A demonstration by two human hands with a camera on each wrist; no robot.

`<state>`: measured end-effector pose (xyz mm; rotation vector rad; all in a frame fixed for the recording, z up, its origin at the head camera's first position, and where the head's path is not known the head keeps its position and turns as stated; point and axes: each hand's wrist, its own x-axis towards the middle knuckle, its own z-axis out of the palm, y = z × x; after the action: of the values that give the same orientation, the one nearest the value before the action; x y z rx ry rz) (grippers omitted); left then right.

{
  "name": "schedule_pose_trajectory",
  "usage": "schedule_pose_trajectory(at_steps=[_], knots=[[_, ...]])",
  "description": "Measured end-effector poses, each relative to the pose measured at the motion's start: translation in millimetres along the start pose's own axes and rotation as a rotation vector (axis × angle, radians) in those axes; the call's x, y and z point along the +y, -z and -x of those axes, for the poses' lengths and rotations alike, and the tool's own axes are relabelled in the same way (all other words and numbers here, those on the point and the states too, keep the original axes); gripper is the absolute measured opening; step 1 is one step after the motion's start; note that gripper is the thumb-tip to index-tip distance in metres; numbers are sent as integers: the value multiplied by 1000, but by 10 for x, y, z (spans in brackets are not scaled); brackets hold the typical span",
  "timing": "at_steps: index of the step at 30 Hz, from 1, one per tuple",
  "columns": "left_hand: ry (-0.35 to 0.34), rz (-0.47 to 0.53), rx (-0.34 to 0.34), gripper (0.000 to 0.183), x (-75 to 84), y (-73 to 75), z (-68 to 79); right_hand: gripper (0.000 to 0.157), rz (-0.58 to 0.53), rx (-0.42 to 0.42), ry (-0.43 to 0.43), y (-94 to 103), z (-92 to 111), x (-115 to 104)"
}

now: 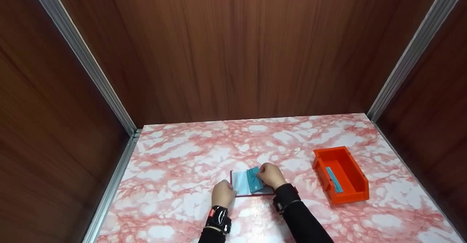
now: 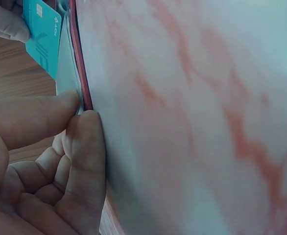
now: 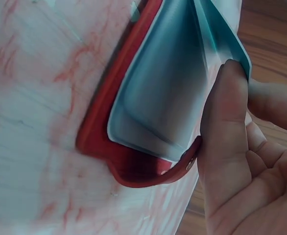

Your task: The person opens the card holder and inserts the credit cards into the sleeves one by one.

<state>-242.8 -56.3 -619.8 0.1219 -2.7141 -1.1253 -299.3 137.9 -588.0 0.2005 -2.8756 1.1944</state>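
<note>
A red card holder (image 1: 254, 195) with clear plastic sleeves (image 3: 158, 83) lies spread out on the table, between my hands. My left hand (image 1: 223, 195) pinches its left edge between thumb and index finger; in the left wrist view the red cover edge (image 2: 80, 58) runs into that pinch. The right hand (image 1: 271, 174) pinches a teal card (image 1: 254, 180) by its edge, tilted over the middle of the holder. Chip and white print show on the card (image 2: 43, 36) in the left wrist view. A red strap with a snap (image 3: 155, 180) curls out beside the right hand.
An orange bin (image 1: 343, 173) stands to the right on the pink and white marbled table (image 1: 175, 177), with another teal card (image 1: 334, 180) leaning inside. Brown wood-grain panels (image 1: 226, 53) with metal corner rails (image 1: 91, 64) enclose the table at the back and sides.
</note>
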Motion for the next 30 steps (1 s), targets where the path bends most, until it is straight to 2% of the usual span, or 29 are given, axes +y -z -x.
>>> schedule_pose_trajectory(at_steps=[11, 18, 23, 30], knots=[[11, -16, -16, 21, 6, 6, 3, 26, -1, 6, -20, -50, 9, 16], [7, -12, -12, 21, 5, 10, 8, 27, 44, 24, -6, -124, 33, 8], [-17, -13, -8, 20, 12, 25, 16, 26, 41, -8, -36, -140, 45, -36], [-17, -19, -19, 18, 32, 47, 1, 27, 67, -32, -34, -176, 51, -95]])
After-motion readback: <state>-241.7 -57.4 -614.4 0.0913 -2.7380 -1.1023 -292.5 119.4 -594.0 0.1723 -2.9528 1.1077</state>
